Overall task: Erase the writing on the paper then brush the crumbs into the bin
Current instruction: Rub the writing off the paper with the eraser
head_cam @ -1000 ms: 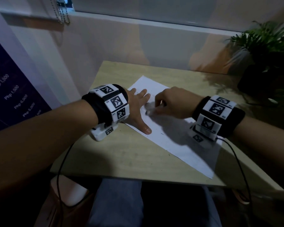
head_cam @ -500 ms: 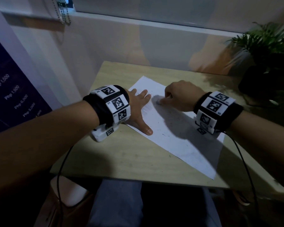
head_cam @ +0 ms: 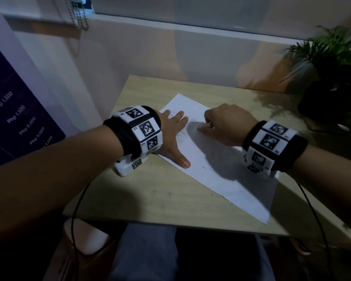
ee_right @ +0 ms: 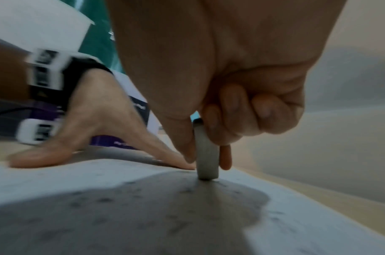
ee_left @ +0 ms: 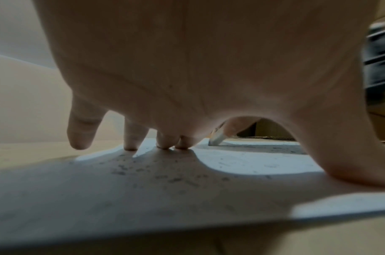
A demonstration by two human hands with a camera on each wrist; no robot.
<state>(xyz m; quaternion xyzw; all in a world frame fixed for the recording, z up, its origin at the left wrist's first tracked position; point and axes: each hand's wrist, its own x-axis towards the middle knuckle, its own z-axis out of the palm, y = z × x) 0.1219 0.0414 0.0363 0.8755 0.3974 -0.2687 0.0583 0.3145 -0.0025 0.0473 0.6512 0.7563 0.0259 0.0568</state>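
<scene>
A pale wood-grain counter [head_cam: 150, 199] carries the things. A white sheet of paper [head_cam: 221, 169] lies flat on it, set at a slant, one corner toward the wall and another near the front edge. Small dark specks, probably eraser crumbs, are scattered over the sheet [ee_left: 176, 179] and a few lie on the bare wood just beside its near edge. At the counter's far right stands a dark pot with a green plant [head_cam: 332, 78], well apart from the paper.
</scene>
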